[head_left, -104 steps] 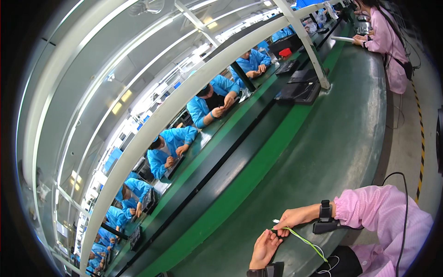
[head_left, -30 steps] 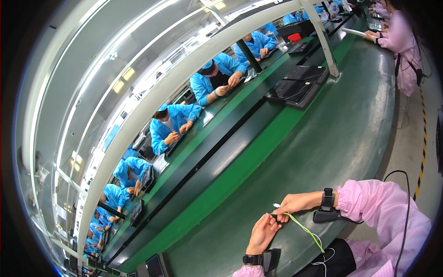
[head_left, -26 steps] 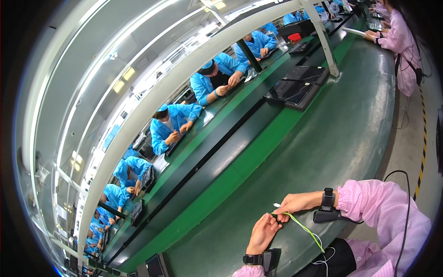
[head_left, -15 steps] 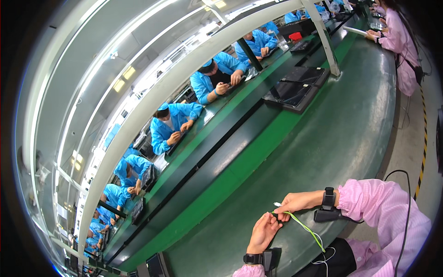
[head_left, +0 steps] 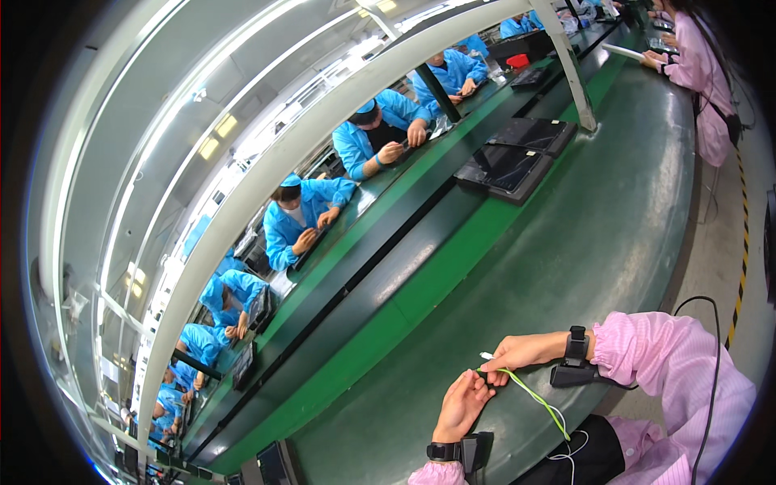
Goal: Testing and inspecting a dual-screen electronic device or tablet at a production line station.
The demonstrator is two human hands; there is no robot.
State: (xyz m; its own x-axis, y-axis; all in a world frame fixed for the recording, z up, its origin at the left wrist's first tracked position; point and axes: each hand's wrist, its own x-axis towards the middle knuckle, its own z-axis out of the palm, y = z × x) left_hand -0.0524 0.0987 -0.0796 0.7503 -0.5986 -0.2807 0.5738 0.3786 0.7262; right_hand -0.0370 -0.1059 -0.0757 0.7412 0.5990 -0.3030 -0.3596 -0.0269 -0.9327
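Note:
My right hand (head_left: pixel 521 352) is closed in a pinch around a thin cable (head_left: pixel 529 391), yellow-green with a white strand beside it. A white plug (head_left: pixel 487 356) pokes out past its thumb and fingers. The cable hangs from this hand over the table edge and loops near my lap. My left hand (head_left: pixel 461 404), palm turned up and fingers curled, meets the right fingertips. A short bit of green shows at its pinched fingertips; what exactly they grip is mostly hidden. Both wrists wear black straps with small black boxes, below pink sleeves.
My hands are above a curved green table (head_left: pixel 582 267). Beyond it runs a conveyor belt carrying black flat-screen devices (head_left: pixel 513 162); another dark device (head_left: pixel 277 463) lies at the lower left. A white post (head_left: pixel 566 69) rises from the table. Co-workers in blue (head_left: pixel 303 214) and pink (head_left: pixel 697 56) work around it.
The black flat-screen devices on the belt have slid slightly toward the lower left. My hands and the cable have hardly moved.

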